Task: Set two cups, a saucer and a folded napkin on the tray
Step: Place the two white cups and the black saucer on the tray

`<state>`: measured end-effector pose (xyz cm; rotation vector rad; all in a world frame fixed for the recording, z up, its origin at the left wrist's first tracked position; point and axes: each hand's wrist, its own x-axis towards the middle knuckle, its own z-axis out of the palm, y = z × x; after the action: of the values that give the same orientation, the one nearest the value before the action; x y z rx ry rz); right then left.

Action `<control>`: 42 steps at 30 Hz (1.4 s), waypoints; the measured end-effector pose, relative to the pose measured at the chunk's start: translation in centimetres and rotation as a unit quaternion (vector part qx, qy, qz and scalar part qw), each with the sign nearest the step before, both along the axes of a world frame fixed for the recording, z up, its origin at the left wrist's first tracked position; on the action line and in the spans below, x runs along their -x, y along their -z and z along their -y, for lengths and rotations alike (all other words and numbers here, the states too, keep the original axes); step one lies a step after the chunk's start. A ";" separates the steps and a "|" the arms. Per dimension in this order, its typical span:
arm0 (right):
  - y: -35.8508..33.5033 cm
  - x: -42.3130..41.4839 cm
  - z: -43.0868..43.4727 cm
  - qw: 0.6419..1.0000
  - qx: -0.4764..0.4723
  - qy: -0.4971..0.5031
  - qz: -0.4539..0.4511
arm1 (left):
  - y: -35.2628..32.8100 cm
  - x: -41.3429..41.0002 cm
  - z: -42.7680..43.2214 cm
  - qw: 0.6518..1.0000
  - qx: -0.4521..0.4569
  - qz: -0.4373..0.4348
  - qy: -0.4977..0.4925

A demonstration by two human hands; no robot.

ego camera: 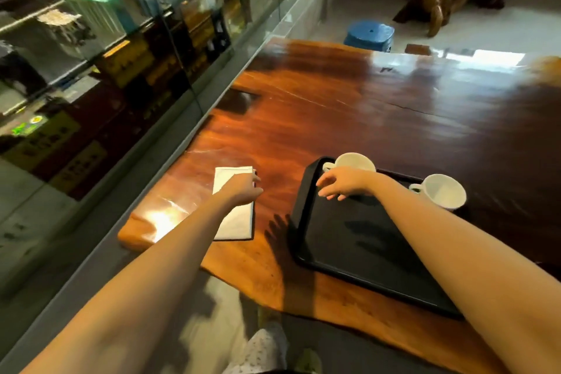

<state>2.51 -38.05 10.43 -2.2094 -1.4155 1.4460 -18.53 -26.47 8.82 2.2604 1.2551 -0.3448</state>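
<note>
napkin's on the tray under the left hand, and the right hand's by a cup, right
No. The head view shows the napkin on the wooden table, left of the tray. The left hand is over it and the right hand is by a cup.

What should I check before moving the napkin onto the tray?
1. Napkin folded, lying on the wooden table: ok.
2. Left grip holding the napkin: cannot tell.
3. Bare space on the black tray: ok.
4. Right grip holding nothing, open over the tray: ok.
5. Left cup and right cup fully on the tray: cannot tell.
6. Saucer in sight: not ok.
</note>
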 end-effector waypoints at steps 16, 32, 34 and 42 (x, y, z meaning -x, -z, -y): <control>1.9 4.8 -4.4 0.998 0.011 -0.056 0.011 | 1.4 1.4 -3.3 0.997 0.049 -0.008 0.051; 0.6 -1.7 5.8 0.982 0.085 0.169 0.020 | 0.2 -8.5 -0.2 0.948 0.058 -0.028 0.312; 0.4 -3.0 8.9 0.973 0.099 0.207 0.022 | -0.1 -11.0 1.8 0.938 0.068 -0.032 0.338; -0.7 -7.4 22.8 0.926 0.118 0.358 0.027 | -0.7 -20.3 13.0 0.904 0.109 -0.068 0.408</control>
<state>9.95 -60.84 11.12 -2.5170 -0.3409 1.3158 1.73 -39.46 9.52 2.4760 0.2262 -0.9003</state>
